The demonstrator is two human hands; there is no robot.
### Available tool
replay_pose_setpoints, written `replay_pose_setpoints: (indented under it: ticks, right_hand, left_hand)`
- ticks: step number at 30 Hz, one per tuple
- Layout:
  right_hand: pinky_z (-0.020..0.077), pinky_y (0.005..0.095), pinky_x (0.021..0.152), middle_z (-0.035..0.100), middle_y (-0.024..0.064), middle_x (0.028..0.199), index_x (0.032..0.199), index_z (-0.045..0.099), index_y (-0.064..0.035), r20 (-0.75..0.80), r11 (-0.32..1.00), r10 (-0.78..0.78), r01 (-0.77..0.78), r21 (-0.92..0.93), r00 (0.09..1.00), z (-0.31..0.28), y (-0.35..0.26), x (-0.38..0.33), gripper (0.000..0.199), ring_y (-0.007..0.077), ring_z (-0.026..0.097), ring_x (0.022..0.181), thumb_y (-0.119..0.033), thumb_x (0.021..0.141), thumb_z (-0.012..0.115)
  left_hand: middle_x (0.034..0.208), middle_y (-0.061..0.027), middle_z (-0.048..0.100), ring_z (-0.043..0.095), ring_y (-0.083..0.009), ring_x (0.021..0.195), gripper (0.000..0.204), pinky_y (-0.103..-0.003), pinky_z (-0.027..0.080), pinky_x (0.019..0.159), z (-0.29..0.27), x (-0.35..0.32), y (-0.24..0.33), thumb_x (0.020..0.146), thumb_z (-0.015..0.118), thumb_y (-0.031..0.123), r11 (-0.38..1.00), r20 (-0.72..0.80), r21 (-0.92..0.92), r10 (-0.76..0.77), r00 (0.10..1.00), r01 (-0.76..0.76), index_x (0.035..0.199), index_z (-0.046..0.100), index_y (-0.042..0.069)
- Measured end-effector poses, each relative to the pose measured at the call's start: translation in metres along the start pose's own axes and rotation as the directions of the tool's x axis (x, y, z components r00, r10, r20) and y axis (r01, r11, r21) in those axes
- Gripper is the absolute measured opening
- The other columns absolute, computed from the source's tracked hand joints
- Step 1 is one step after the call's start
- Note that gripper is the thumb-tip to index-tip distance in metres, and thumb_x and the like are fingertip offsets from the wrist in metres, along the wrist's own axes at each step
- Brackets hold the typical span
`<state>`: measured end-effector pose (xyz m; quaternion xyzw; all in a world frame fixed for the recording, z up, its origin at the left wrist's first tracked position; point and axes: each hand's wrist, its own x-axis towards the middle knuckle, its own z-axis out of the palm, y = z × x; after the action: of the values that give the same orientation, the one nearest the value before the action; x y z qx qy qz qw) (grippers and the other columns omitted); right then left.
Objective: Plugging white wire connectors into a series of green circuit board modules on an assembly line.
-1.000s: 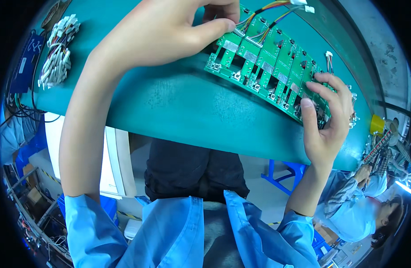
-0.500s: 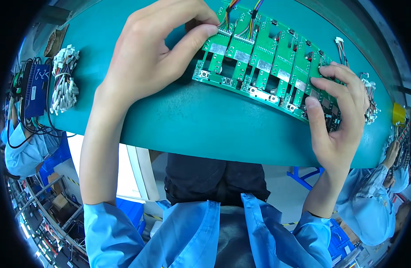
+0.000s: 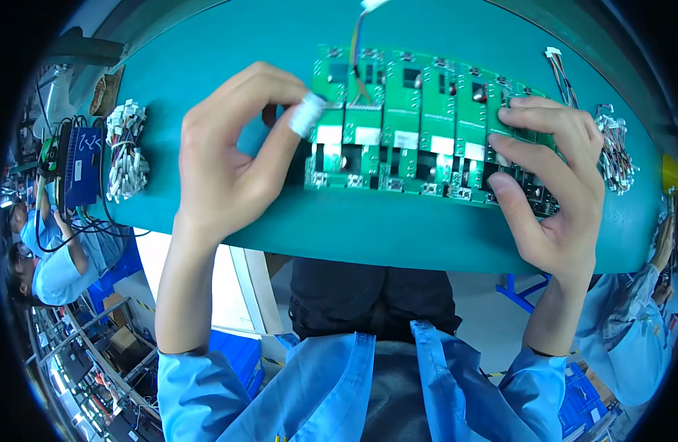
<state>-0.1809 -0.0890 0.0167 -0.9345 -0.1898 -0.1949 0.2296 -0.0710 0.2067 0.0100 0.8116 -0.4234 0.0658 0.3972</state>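
A green circuit board panel (image 3: 405, 162), made of several joined strips, lies on the teal mat. My left hand (image 3: 239, 158) is above its left end, thumb and forefinger closed on a blurred white connector (image 3: 307, 116); any wires from it are hidden. On the second strip a multicoloured wire harness (image 3: 357, 62) is plugged in and rises away from me to a loose white plug (image 3: 373, 4). My right hand (image 3: 556, 177) rests over the panel's right end, fingers spread and bent, fingertips on the board. It covers part of that end.
Bundles of white-plugged wires lie at the left (image 3: 125, 151) and right (image 3: 617, 155) of the teal table (image 3: 339, 228). A loose harness (image 3: 562, 77) is at the far right. A blue box (image 3: 81, 166) with black cables stands left. Co-workers in blue sit at both sides.
The panel has turned and shifted nearer and left. My left hand has come toward me, off the first strip's harness, with a white connector now at its fingertips. My right hand stays on the panel.
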Motion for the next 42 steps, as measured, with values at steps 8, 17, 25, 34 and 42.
replay_pose_setpoints:
  ticks: [8,17,25,34,42]
  right_hand:
    - [0.0367,0.0457,0.104,0.069,0.0099,0.118,0.096,0.075,-0.0031,0.029,0.996,-0.071,0.069,0.058,0.997,-0.001,0.004,-0.003,0.027,0.0303,0.063,0.113,-0.007,0.07,0.073]
    - [0.0379,0.0464,0.105,0.067,0.011,0.119,0.099,0.074,-0.0026,-0.002,0.997,-0.047,0.047,0.057,0.999,0.004,0.002,-0.007,0.028,0.0305,0.062,0.113,-0.006,0.072,0.072]
    - [0.0432,0.0421,0.102,0.066,0.0141,0.12,0.108,0.071,-0.0001,-0.191,0.971,0.018,0.029,0.239,0.981,-0.034,0.016,-0.024,0.024,0.028,0.06,0.115,-0.002,0.085,0.065]
    - [0.0469,0.0317,0.093,0.068,0.0089,0.114,0.106,0.074,-0.0021,-0.316,0.936,0.319,-0.246,0.252,0.893,-0.046,0.066,-0.041,0.018,0.0218,0.062,0.104,-0.004,0.091,0.064]
    - [0.0432,0.0379,0.1,0.067,0.009,0.12,0.112,0.075,-0.0048,-0.216,0.92,0.274,-0.321,-0.224,0.937,-0.048,0.102,-0.013,0.027,0.0231,0.063,0.107,-0.024,0.096,0.066]
  left_hand:
    - [0.089,-0.0092,0.069,0.058,-0.0187,0.071,0.006,-0.027,0.046,0.066,0.002,-0.012,0.006,0.085,0.068,-0.006,0.999,-0.092,0.035,-0.006,0.996,0.009,0.091,0.07,-0.003]
    - [0.091,-0.0093,0.068,0.06,-0.0193,0.076,0.008,-0.026,0.046,0.069,0.003,-0.018,0.012,0.086,0.069,-0.004,0.955,-0.071,-0.162,-0.263,0.962,0.249,0.093,0.071,-0.002]
    - [0.1,-0.0104,0.065,0.059,-0.0203,0.089,0.007,-0.028,0.045,0.076,0.003,-0.014,0.009,0.088,0.069,-0.001,0.989,-0.119,-0.104,-0.114,0.986,0.101,0.094,0.07,-0.002]
    - [0.099,-0.0091,0.063,0.056,-0.0187,0.089,0.006,-0.027,0.043,0.08,0.007,-0.017,0.009,0.09,0.069,0.002,0.972,-0.077,-0.15,-0.193,0.978,0.18,0.093,0.069,-0.002]
    - [0.097,-0.0073,0.06,0.053,-0.0174,0.086,0.006,-0.027,0.041,0.08,-0.001,-0.005,0.023,0.092,0.067,0.004,0.94,0.05,-0.138,-0.31,0.95,0.314,0.091,0.067,-0.002]
